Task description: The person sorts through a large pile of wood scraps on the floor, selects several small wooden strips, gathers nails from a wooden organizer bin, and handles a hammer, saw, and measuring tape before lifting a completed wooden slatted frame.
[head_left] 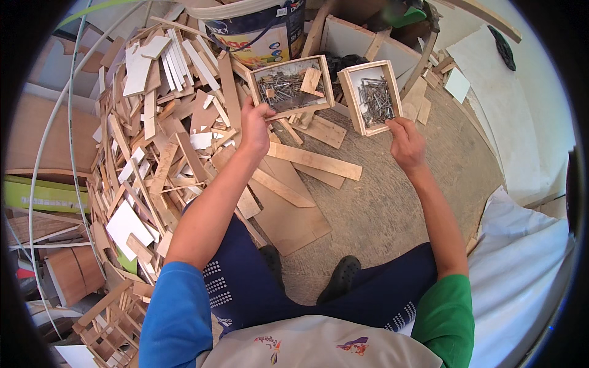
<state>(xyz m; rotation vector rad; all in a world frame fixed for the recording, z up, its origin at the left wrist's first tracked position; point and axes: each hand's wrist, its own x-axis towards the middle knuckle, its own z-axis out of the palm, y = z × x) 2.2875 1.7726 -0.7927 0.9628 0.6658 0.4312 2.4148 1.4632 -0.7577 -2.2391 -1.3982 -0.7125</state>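
With my left hand [254, 126] I grip the near left corner of a shallow wooden box [294, 111]. Loose grey nails [279, 88] fill much of it, and a small wood block [311, 80] lies on them at the right. My right hand [407, 142] is closed on the near right corner of a second, smaller wooden box [351, 98]. Its white bottom shows around a heap of nails [377, 101]. Both boxes are tilted toward me, side by side with a narrow gap between them. My thumbs press on the rims; the fingertips underneath are hidden.
A big pile of wood offcuts [165, 156] spreads across the left. A large plastic bucket [251, 34] stands behind the left box. Flat planks [316, 161] lie on the floor in front of me. White sheeting [515, 245] hangs at the right. Thin cables [46, 141] run down the far left.
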